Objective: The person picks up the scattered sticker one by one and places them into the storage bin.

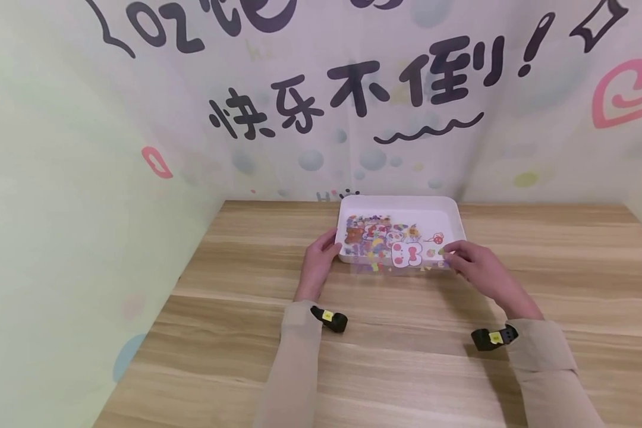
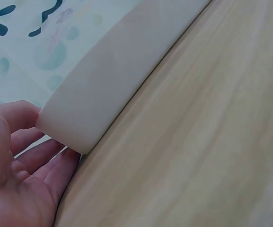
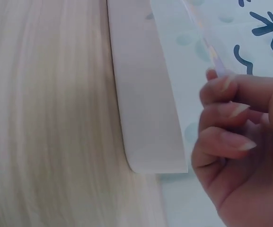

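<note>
A white rectangular tray (image 1: 455,215) lies on the wooden table by the back wall. My left hand (image 1: 319,261) holds the tray's left end; in the left wrist view, the thumb and fingers of that hand (image 2: 25,156) meet the tray's end wall (image 2: 86,113). My right hand (image 1: 476,267) pinches the right edge of a clear plastic bag or sheet with a printed rabbit face (image 1: 406,254), raised at the tray's front side. Its thin edge (image 3: 212,49) shows between thumb and index finger in the right wrist view. Colourful cartoon stickers (image 1: 375,232) appear at the tray's left, partly behind the plastic.
The wooden table (image 1: 406,368) extends in front and on both sides. A wall cloth (image 1: 299,77) with dark lettering hangs right behind the tray. Black wrist straps (image 1: 329,319) sit on both sleeves.
</note>
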Available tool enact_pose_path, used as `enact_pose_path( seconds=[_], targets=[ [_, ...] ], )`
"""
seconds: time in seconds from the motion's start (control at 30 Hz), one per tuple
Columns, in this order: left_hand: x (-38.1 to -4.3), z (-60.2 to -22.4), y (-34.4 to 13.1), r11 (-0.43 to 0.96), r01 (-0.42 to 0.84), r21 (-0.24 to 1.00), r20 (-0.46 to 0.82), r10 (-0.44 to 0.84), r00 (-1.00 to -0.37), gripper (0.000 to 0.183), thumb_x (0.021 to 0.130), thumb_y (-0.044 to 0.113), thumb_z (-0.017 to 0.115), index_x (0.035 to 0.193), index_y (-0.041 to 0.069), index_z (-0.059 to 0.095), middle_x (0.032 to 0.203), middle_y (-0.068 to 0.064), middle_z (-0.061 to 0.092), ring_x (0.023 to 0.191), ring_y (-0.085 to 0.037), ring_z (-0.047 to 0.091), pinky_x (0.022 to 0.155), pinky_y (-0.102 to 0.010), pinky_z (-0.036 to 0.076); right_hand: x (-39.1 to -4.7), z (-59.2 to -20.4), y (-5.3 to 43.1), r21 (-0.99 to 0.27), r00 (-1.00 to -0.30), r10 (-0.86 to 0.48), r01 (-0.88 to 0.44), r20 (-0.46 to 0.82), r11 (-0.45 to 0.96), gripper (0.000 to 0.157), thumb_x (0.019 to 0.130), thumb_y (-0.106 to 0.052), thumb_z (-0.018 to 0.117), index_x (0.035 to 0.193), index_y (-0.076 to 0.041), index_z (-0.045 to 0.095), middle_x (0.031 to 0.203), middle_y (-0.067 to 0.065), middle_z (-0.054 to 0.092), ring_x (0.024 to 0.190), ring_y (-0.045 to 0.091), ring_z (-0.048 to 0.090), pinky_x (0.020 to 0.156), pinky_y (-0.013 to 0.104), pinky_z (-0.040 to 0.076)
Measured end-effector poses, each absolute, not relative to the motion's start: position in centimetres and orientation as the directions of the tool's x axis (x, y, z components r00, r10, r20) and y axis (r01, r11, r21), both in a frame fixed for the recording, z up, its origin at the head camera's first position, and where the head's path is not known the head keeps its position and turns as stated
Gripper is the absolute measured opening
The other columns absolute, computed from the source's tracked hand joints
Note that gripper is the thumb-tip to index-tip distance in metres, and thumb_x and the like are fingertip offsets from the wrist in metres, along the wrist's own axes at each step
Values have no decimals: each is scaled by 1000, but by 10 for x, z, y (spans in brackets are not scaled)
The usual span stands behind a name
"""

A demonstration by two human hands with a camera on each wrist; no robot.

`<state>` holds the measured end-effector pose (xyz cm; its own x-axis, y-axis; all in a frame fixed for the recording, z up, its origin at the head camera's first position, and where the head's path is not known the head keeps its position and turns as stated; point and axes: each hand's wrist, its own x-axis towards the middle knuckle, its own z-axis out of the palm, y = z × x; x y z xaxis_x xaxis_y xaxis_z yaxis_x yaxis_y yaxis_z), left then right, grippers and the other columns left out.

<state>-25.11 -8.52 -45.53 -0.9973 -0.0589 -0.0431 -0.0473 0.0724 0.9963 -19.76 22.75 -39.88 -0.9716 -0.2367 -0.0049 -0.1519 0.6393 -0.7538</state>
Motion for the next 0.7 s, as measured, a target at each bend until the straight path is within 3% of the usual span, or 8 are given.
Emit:
enact_pose_path(
  seconds=[0.3,0.7],
  targets=[
    [-254,-453,-87,30,-35,999,-33,-41,-999,39,89,15,54,128,13,50,129,-4,49,117,-13,44,95,-28,40,-202,-399,231,-794,-985,-174,-93,-16,601,37,94,-36,42,114,-7,51,85,15,52,76,31,49,55,32,45],
    [-252,-455,-85,92,-18,996,-13,-58,-998,38,90,20,53,127,21,50,126,6,51,113,-6,46,91,-22,42,-212,-400,229,-823,-986,-169,-87,-11,562,42,92,-41,42,117,-8,50,83,20,51,67,25,47,52,30,44]
  ],
)
